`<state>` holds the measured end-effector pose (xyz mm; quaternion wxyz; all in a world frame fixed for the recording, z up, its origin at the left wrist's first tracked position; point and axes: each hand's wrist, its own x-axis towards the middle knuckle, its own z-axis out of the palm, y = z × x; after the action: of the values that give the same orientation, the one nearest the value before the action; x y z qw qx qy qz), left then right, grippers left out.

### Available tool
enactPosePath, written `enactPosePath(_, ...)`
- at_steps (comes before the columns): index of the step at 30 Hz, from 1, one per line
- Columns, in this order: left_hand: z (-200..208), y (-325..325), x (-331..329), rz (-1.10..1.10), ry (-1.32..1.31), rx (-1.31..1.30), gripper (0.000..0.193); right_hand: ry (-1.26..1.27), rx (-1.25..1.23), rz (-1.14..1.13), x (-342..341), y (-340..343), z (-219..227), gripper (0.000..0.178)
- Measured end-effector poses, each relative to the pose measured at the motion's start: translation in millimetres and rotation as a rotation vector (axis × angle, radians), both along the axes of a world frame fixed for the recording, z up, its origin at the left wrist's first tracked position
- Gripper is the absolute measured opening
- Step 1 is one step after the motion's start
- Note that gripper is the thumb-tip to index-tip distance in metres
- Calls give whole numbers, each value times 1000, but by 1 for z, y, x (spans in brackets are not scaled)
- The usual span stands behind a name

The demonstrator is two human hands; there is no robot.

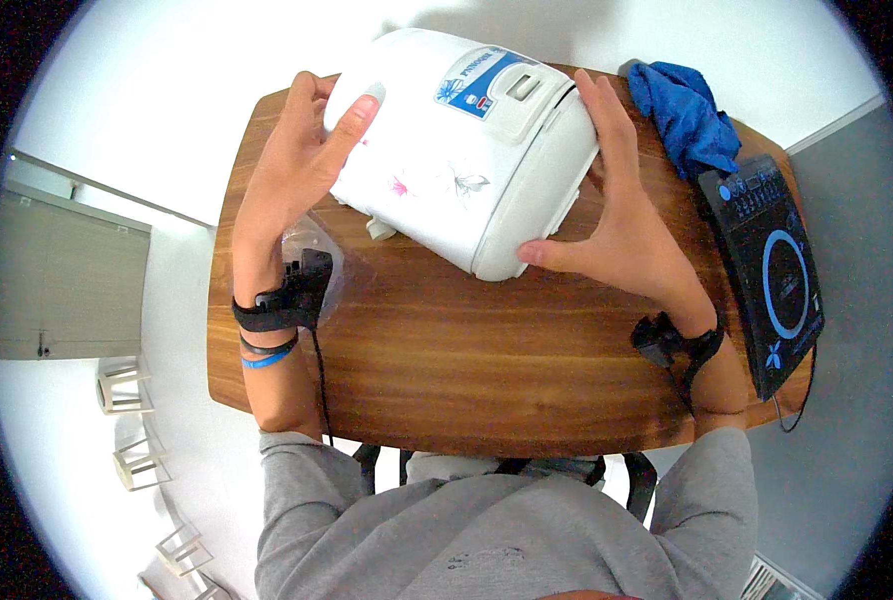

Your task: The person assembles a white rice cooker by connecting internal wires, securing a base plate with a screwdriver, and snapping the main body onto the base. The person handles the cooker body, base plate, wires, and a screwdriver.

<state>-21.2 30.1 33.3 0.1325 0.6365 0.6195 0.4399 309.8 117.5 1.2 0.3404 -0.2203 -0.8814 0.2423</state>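
Observation:
A white rice cooker (417,140) with a pink and grey flower print and a blue label lies tilted on its side at the far part of the wooden table (487,350). Its rounded lid end points to the right. My left hand (302,165) grips the left end, thumb on the body and fingers partly hidden behind. My right hand (617,210) holds the lid end, with the thumb at the near edge and the fingers along the far side. Whether the cooker rests fully on the table, I cannot tell.
A black induction cooktop (767,270) with a blue ring stands at the table's right edge, its cord hanging down. Behind it lies a crumpled blue cloth (682,115). Clear plastic (332,265) shows beside my left wrist. Several white stools (125,388) line the floor at left.

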Motion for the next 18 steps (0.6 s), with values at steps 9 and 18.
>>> enactPosePath(9, -9, 12, 11, 129, 146, 62, 75, -29, 54, -10, -3, 2, 0, 156)
enactPosePath(18, -6, 14, 15, 101, 271, 61, 67, -20, 84, -31, -11, 4, -1, 159)
